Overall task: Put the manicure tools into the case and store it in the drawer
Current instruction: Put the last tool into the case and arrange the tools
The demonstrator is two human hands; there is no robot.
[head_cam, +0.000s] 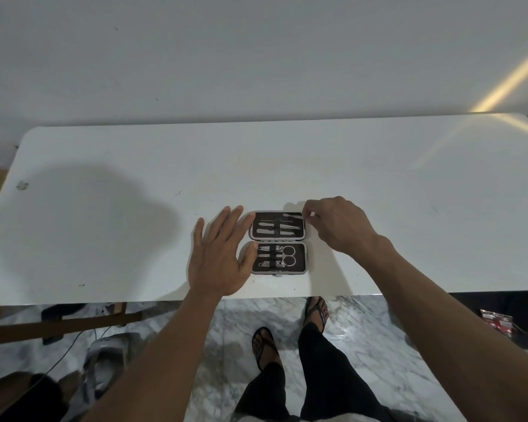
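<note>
Head view shows your left hand [218, 257] flat with straight fingers against the 9 o'clock side of the open case [278, 242] near the table's [104, 223] front edge, while your right hand [336, 225] pinches a tool [293, 215] at its 1 o'clock corner.

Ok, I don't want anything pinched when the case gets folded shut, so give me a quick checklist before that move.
1. Case lies fully open and flat on the table: ok.
2. Scissors and the clippers beside them sit under their strap in the near half: ok.
3. Tools in the far half all seated: not ok; the right hand pinches the end of the top tool at the case's right edge.
4. Left hand steadies the case: ok, its thumb and fingertips touch the left edge.
5. No loose tools on the table: ok.
6. Drawer ready: cannot tell, none in view.
</note>
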